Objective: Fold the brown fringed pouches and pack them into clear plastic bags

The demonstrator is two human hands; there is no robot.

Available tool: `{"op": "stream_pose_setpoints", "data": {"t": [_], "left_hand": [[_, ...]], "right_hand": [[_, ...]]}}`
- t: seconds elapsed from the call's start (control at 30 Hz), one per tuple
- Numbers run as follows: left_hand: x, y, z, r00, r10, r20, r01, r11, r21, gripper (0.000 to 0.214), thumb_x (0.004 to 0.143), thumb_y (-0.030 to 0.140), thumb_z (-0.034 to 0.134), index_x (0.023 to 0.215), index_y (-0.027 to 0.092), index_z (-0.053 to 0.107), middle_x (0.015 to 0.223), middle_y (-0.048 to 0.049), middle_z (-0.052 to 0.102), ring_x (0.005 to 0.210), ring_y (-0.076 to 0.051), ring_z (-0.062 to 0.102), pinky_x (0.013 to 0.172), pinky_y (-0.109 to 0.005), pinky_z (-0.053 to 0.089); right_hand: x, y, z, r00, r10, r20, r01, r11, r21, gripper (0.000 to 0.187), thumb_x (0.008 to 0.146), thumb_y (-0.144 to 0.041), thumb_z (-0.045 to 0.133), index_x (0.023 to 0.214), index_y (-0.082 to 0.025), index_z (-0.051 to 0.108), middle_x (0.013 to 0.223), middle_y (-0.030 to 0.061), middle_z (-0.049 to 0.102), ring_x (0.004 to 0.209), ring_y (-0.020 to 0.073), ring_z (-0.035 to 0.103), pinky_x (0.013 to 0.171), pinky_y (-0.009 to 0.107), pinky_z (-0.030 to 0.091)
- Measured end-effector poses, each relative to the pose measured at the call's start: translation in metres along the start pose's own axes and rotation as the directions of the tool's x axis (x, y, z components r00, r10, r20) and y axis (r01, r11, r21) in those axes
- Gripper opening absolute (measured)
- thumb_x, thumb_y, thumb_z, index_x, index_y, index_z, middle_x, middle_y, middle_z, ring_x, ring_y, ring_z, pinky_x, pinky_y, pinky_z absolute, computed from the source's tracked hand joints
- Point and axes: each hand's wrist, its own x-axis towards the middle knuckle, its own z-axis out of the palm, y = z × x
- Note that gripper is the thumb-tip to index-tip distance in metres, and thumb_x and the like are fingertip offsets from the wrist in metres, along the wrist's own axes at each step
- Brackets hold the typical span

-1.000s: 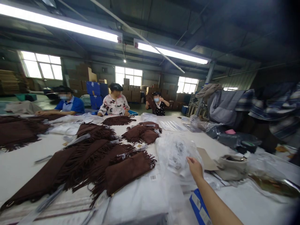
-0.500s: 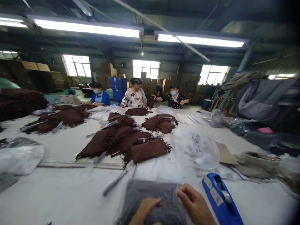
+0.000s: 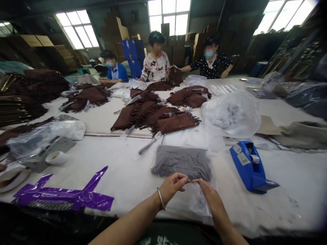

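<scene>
My left hand [image 3: 172,186], with a thin bangle [image 3: 160,199] on its wrist, and my right hand [image 3: 206,192] meet at the table's near side. Their fingertips pinch the top edge of a clear plastic bag [image 3: 200,202], which lies beneath them. Just beyond my fingers lies a folded grey garment [image 3: 181,162], flat on the white table [image 3: 122,153]. A blue tape dispenser [image 3: 247,166] stands right of my right hand, apart from it.
Brown fringed suede pieces [image 3: 155,119] lie across the table's middle, with a large clear bag [image 3: 231,114] to their right. Purple plastic strips [image 3: 63,195] lie at near left. Co-workers sit beyond the far edge, and cartons are stacked behind them.
My hands have left the grey garment, which now lies flat beyond them, and they have come together on the clear bag. The view has tilted down, showing more of the table's near side.
</scene>
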Motion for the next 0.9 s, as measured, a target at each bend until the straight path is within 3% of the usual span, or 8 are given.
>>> {"op": "stream_pose_setpoints", "data": {"t": [0.13,0.2,0.3,0.47,0.57,0.67,0.77,0.9], "left_hand": [[0.001,-0.010,0.002,0.993,-0.075,0.089,0.064,0.990,0.123,0.044,0.063,0.044,0.077,0.086,0.010,0.062,0.082,-0.0065,0.065,0.074,-0.014,0.057,0.065,-0.025,0.042],[0.001,-0.008,0.001,0.992,-0.111,0.057,0.105,0.991,0.088,0.041,0.063,0.045,0.077,0.072,0.010,0.058,0.066,-0.0030,0.061,0.060,-0.011,0.054,0.061,-0.025,0.041],[-0.003,0.002,-0.003,0.997,-0.069,0.020,0.069,0.998,-0.003,0.040,0.071,0.048,0.069,0.074,0.011,0.055,0.069,-0.0048,0.062,0.063,-0.013,0.057,0.064,-0.027,0.044],[-0.021,0.012,0.001,0.990,0.055,0.129,-0.099,0.926,0.364,0.045,0.080,0.054,0.057,0.094,0.012,0.060,0.088,-0.0079,0.065,0.080,-0.017,0.058,0.070,-0.026,0.043],[-0.026,0.004,0.007,0.995,0.001,0.099,-0.055,0.838,0.542,0.043,0.079,0.053,0.056,0.091,0.012,0.061,0.078,-0.0043,0.064,0.068,-0.015,0.055,0.061,-0.024,0.040],[-0.024,-0.004,0.009,0.999,-0.040,0.026,0.017,0.806,0.591,0.028,0.078,0.040,0.057,0.077,0.012,0.060,0.068,-0.0020,0.061,0.062,-0.014,0.053,0.056,-0.023,0.037],[-0.025,-0.004,0.007,1.000,0.005,0.025,-0.021,0.735,0.677,0.017,0.076,0.029,0.055,0.072,0.014,0.060,0.066,-0.0015,0.060,0.062,-0.014,0.052,0.056,-0.024,0.036],[-0.033,0.009,0.002,0.965,0.220,0.142,-0.233,0.474,0.849,0.011,0.076,0.024,0.060,0.070,0.015,0.059,0.068,-0.0018,0.060,0.069,-0.015,0.053,0.071,-0.028,0.037]], "right_hand": [[-0.001,0.006,0.004,0.999,-0.011,0.034,0.008,0.997,0.081,0.048,0.081,-0.059,0.046,0.103,-0.019,0.060,0.055,-0.0015,0.059,0.041,0.0117,0.048,0.042,0.023,0.040],[-0.001,0.008,0.001,0.991,0.011,0.135,-0.023,0.996,0.090,0.055,0.080,-0.062,0.045,0.110,-0.017,0.055,0.049,-0.0031,0.055,0.030,0.0090,0.038,0.032,0.021,0.028],[-0.001,0.009,-0.005,0.963,0.058,0.262,-0.075,0.996,0.056,0.065,0.076,-0.063,0.049,0.120,-0.015,0.048,0.049,-0.0033,0.056,0.026,0.0083,0.035,0.030,0.021,0.022],[-0.005,0.012,-0.001,0.998,-0.042,0.036,0.049,0.977,-0.210,0.063,0.077,-0.064,0.047,0.121,-0.018,0.052,0.052,-0.0039,0.053,0.036,0.0116,0.042,0.036,0.024,0.031],[-0.004,0.016,0.003,0.949,-0.307,-0.077,0.206,0.783,-0.587,0.054,0.079,-0.060,0.049,0.121,-0.027,0.055,0.059,-0.0028,0.055,0.052,0.0153,0.054,0.053,0.027,0.042],[-0.003,0.018,0.004,0.921,-0.390,0.002,0.271,0.637,-0.722,0.050,0.082,-0.057,0.048,0.123,-0.030,0.054,0.071,-0.0009,0.061,0.062,0.0174,0.059,0.062,0.028,0.043],[-0.006,0.013,0.002,0.942,-0.281,0.181,0.333,0.737,-0.588,0.039,0.083,-0.053,0.048,0.109,-0.027,0.061,0.079,0.0006,0.064,0.072,0.0182,0.059,0.068,0.027,0.044],[-0.016,0.002,-0.005,0.902,-0.222,0.371,0.371,0.837,-0.402,0.024,0.082,-0.044,0.055,0.078,-0.022,0.061,0.083,0.0013,0.061,0.083,0.0189,0.056,0.078,0.027,0.042]]}}
